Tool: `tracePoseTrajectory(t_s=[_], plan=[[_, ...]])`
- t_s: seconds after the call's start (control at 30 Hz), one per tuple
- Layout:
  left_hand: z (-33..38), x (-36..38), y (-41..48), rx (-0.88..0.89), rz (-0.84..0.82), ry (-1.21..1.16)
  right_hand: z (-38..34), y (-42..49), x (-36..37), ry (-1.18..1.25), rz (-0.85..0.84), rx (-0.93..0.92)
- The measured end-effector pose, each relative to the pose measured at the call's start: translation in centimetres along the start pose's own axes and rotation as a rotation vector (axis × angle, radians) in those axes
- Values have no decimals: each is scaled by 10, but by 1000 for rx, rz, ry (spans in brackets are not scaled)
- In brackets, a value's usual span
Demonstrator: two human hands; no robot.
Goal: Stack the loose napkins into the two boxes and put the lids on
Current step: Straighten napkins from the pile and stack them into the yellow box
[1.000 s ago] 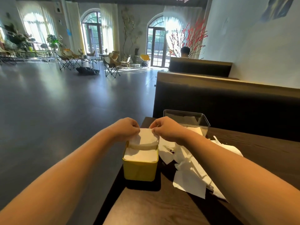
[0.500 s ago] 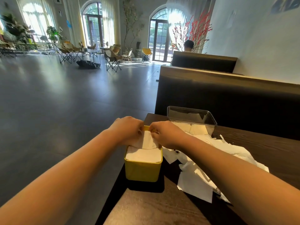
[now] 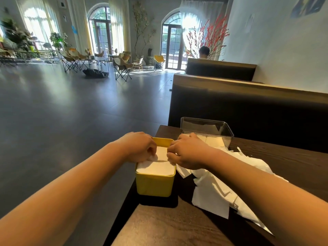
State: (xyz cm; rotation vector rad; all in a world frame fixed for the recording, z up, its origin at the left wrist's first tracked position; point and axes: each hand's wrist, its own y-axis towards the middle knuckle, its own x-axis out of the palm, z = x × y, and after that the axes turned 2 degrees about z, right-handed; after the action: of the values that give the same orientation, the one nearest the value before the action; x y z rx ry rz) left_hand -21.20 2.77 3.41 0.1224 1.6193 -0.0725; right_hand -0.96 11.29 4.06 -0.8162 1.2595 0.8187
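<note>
A yellow box [image 3: 154, 185] stands near the table's left edge, filled with white napkins [image 3: 156, 168] up to its rim. My left hand [image 3: 140, 146] and my right hand [image 3: 188, 150] sit over the box's far half, fingers curled down onto the top napkin, each pinching an end of it. Behind my right hand stands a clear plastic box [image 3: 207, 128] with some napkins in its bottom. A heap of loose white napkins [image 3: 216, 192] lies on the table to the right of the yellow box, partly under my right forearm.
The dark wooden table [image 3: 170, 226] has its left edge just beside the yellow box, with open floor beyond. A dark booth backrest [image 3: 248, 110] rises behind the table. A person sits in the far booth. No lids are visible.
Both hands have come down with the napkin, from holding it above the yellow box to pressing it onto the stack inside. The camera has tilted slightly.
</note>
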Motion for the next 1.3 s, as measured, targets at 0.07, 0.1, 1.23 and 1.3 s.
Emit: tracePoseTrajectory(t_s=[0.07, 0.1, 1.23, 1.3], plan=[[1, 1, 1, -13, -1, 57, -2, 1, 1, -13, -6, -5], [2, 2, 3, -22, -5, 86, -3, 2, 1, -5, -12, -4], [212, 32, -13, -58, 317, -436, 59, -228, 52, 931, 748, 607], [222, 49, -12, -113, 358, -489, 59, -237, 64, 905, 827, 617]])
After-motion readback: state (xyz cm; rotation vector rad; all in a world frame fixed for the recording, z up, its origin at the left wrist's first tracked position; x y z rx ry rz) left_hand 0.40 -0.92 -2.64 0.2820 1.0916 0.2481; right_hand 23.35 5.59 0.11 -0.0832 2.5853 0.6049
